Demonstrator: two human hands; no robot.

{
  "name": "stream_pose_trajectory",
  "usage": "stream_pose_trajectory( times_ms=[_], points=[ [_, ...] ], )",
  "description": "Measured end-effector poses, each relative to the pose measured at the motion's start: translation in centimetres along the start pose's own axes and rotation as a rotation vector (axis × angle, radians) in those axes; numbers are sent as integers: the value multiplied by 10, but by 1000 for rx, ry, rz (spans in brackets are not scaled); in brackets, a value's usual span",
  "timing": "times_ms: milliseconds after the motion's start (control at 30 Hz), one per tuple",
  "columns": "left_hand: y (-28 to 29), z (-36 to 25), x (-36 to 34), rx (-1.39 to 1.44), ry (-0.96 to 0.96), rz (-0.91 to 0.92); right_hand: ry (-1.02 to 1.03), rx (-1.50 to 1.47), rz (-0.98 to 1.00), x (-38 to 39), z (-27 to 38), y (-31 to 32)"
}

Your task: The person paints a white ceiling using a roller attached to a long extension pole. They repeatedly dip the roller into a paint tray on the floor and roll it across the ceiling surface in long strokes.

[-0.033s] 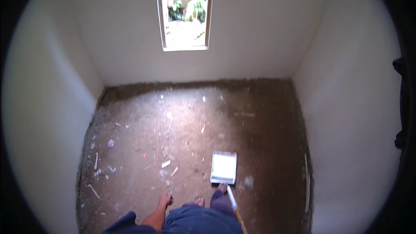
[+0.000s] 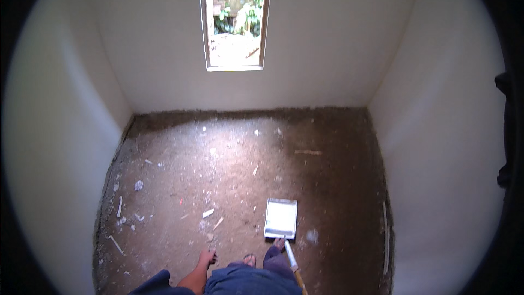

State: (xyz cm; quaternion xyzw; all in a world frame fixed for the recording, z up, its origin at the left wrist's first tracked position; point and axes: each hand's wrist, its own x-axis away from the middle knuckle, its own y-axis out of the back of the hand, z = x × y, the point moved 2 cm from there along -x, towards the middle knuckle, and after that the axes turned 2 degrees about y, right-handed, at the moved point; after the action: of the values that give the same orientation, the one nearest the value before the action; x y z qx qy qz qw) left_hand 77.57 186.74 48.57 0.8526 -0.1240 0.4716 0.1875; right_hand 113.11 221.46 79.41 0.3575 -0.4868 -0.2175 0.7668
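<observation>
- Edges: the brown floor [image 2: 338, 186] is bounded by the left wall [image 2: 60, 131], the far wall [image 2: 316, 38] and the right wall [image 2: 436, 131], all pale; a dark, rough line runs along their feet.
- Opening: a tall, narrow window [image 2: 234, 22] in the far wall shows greenery and bright light.
- Room for moving: floor extends ahead of the dustpan [image 2: 281, 218] and to both sides, with the walls well apart from it. A thin pale strip [image 2: 386, 240] lies along the base of the right wall.
- Debris: a white block [image 2: 208, 213] and a pale sliver [image 2: 218, 223] lie left of the dustpan; a crumpled whitish lump [image 2: 138, 186] lies near the left wall; a flat stick [image 2: 308, 152] lies beyond the dustpan, to the right.
- Dustpan: on the floor, right of centre, just ahead of the person's right foot [image 2: 279, 243]. Squarish, with a bright white face, raised grey sides and a darker rear edge.
- Handle [image 2: 291, 257]: white near the pan, yellowish-brown lower down, slanting to the lower edge of view.
- Hands: the left hand [image 2: 207, 257] hangs with fingers curled, left of the body and apart from the dustpan; whether it grips anything cannot be told. The right hand is out of view.
</observation>
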Motion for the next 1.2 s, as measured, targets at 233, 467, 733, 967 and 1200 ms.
stream_pose_trajectory(
  times_ms=[233,467,733,967,1200],
  points=[
    [-28,-17,-32,-21,-172,77,165,-81,-124,-65,103,64],
    [-49,-107,-49,-30,-125,95,327,-149,-218,-87,172,106],
    [-83,-198,-15,60,-272,156,502,-223,-287,-86,219,134],
    [-101,-229,28,147,-400,200,666,-273,-290,-74,247,139],
    [-112,-230,74,252,-483,204,819,-324,-241,-63,260,143]
  ],
)
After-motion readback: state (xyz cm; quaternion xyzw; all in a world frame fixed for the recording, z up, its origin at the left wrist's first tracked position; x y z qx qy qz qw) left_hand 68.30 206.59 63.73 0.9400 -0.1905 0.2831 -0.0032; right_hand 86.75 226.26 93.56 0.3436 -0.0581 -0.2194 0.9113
